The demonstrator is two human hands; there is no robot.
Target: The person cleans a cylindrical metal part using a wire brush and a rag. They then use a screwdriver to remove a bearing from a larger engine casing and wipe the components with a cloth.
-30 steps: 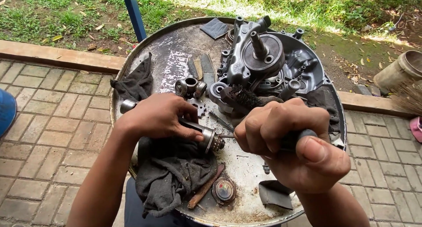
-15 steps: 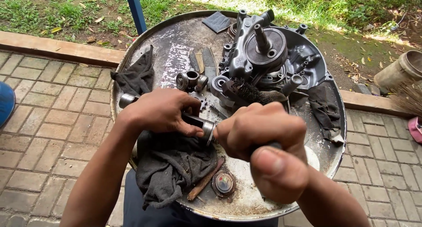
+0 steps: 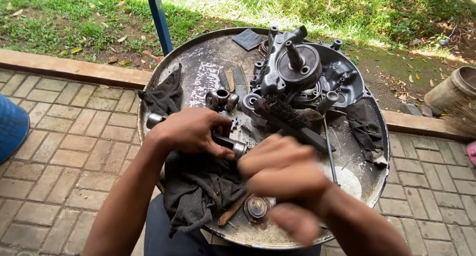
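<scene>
Under left-hand fingers point(image 3: 218, 149), metal shaft point(image 3: 233, 145) lies gripped.

Round metal table point(image 3: 208, 62) on brick paving point(image 3: 64, 152); dark engine casing point(image 3: 307, 77) at far side, black rags point(image 3: 166, 95) left, another rag point(image 3: 364, 129) right, small bearing parts point(image 3: 220, 99), round cap point(image 3: 257, 206) near front edge, blue pole point(image 3: 158, 18), grass point(image 3: 74, 18) behind, tan pot point(image 3: 453, 90) at right

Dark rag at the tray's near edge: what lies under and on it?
The dark rag lies on the round metal tray. The left hand holds a metal shaft over it. A wooden stick pokes out beside it; whatever lies beneath the folds is hidden.
</scene>
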